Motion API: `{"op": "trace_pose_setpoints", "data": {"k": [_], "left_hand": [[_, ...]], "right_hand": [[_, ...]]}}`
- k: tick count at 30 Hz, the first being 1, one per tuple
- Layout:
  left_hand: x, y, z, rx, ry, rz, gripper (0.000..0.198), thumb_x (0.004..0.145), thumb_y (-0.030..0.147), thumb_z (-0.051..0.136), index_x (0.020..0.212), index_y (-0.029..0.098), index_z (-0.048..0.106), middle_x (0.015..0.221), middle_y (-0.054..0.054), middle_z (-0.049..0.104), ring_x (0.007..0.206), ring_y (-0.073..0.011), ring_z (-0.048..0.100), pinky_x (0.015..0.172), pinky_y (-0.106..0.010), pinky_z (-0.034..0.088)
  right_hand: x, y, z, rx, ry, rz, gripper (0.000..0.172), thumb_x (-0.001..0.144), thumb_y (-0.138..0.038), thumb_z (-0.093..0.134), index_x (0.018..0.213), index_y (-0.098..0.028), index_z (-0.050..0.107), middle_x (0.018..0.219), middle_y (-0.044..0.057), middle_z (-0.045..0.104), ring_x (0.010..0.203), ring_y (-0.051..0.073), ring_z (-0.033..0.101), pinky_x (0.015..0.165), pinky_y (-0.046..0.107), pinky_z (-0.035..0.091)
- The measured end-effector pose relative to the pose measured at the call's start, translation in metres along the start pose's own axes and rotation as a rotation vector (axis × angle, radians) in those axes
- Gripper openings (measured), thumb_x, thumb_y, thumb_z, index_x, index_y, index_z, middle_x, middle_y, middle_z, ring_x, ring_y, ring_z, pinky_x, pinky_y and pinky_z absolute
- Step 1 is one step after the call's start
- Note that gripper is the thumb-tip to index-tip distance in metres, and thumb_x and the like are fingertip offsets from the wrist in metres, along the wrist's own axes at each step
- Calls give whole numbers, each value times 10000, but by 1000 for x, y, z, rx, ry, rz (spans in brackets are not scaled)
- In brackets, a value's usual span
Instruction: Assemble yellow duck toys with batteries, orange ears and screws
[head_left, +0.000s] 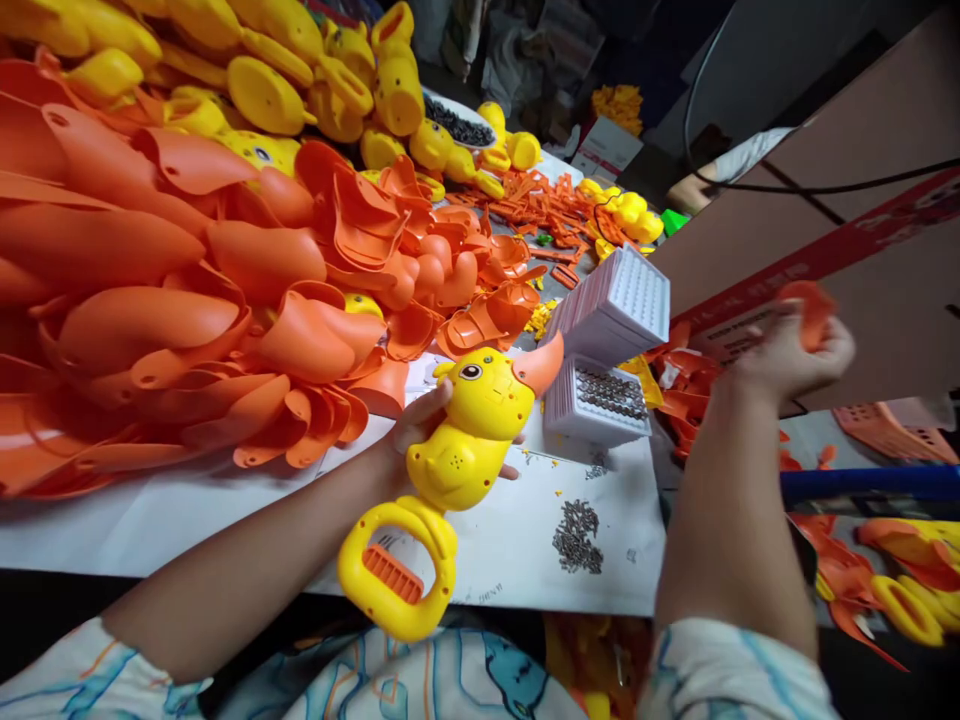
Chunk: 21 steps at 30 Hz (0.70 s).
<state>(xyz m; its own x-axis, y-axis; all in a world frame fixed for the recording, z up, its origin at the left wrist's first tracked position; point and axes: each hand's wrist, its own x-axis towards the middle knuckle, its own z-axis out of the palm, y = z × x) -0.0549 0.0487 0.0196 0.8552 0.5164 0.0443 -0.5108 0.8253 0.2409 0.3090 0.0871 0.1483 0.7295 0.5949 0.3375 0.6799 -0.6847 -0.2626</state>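
A yellow plastic duck toy [465, 440] with an orange beak lies face-up in my left hand [424, 415], whose fingers curl round it from behind. Its ring handle [397, 570], with an orange ribbed grip inside, points toward my body. Off to the right, my raised right hand [817, 350] is closed on an orange plastic piece [810, 305]; the fist hides much of its shape. Under the toy, a small heap of screws [577, 537] rests on the white table surface [510, 560].
Curved orange plastic shells [142, 320] pile high on the left, with yellow duck bodies [262, 95] behind. White trays [607, 305] stand stacked beyond the toy, one tray [600, 395] holding screws. A large cardboard box [847, 230] rises at right; another person's arm [690, 190] shows behind it.
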Motion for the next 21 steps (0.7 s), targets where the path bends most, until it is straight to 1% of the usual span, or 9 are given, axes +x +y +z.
{"op": "trace_pose_setpoints", "data": {"k": [1, 2, 3, 4, 5, 7, 10, 16, 21], "left_hand": [[0, -1, 2, 22, 2, -51, 734, 756, 560, 799, 1333, 159, 583, 1179, -127, 747, 1031, -336, 718, 853, -535, 598], [0, -2, 3, 42, 9, -120, 768, 730, 588, 810, 1317, 142, 592, 1153, -131, 753, 972, -332, 739, 798, -479, 614], [0, -3, 3, 56, 20, -190, 806, 703, 614, 819, 1304, 124, 598, 1108, -131, 761, 903, -322, 755, 742, -426, 619], [0, -4, 3, 66, 29, -250, 832, 685, 630, 822, 1296, 111, 602, 1061, -127, 765, 840, -308, 762, 697, -387, 616], [0, -5, 3, 68, 38, -287, 837, 681, 636, 818, 1291, 104, 605, 1028, -122, 765, 802, -292, 764, 679, -369, 614], [1, -8, 3, 59, 35, -312, 832, 659, 641, 825, 1264, 107, 623, 993, -110, 761, 773, -262, 758, 685, -359, 617], [1, -11, 7, 89, 46, -315, 745, 656, 587, 837, 1214, 131, 650, 995, -104, 768, 783, -245, 752, 703, -356, 619], [0, -22, 18, 219, 85, -273, 597, 653, 448, 855, 1115, 111, 683, 905, -104, 773, 747, -215, 730, 680, -294, 589], [1, -33, 14, 300, 77, -332, 775, 547, 483, 950, 1181, 165, 639, 1034, -89, 721, 823, -192, 710, 716, -291, 584]], "right_hand": [[-19, -9, -7, 178, 69, -52, 601, 1045, -387, -81, 1532, -232, 236, 1505, 120, 368, 1236, 152, 562, 1074, 326, 525], [-41, -17, -15, 718, 204, -164, 487, 1073, -438, 90, 1402, -261, 403, 1365, 69, 502, 1031, 143, 619, 1006, 339, 556], [-64, -23, -23, 1125, 145, -368, 363, 1052, -507, 331, 1283, -283, 498, 1215, 20, 576, 869, 120, 620, 913, 346, 581], [-85, -27, -31, 1377, 108, -539, 381, 976, -601, 512, 1180, -284, 569, 1043, -7, 603, 716, 98, 592, 755, 318, 581], [-104, -30, -40, 1396, -87, -689, 433, 888, -625, 662, 1160, -291, 618, 1061, -4, 607, 802, 116, 629, 757, 303, 580], [-126, -33, -56, 1075, -414, -904, 514, 753, -562, 838, 1147, -270, 683, 1113, 41, 604, 972, 150, 640, 864, 291, 573], [-126, -36, -69, 727, -609, -1007, 563, 673, -536, 899, 1085, -242, 652, 1077, 45, 611, 998, 158, 617, 838, 264, 550], [-100, -51, -54, 439, -1008, -952, 611, 677, -628, 828, 1029, -155, 665, 1075, 75, 619, 936, 154, 610, 756, 222, 530], [-100, -58, -47, 120, -1311, -853, 706, 617, -636, 847, 1094, -155, 649, 1082, 69, 622, 864, 140, 596, 641, 181, 503]]}}
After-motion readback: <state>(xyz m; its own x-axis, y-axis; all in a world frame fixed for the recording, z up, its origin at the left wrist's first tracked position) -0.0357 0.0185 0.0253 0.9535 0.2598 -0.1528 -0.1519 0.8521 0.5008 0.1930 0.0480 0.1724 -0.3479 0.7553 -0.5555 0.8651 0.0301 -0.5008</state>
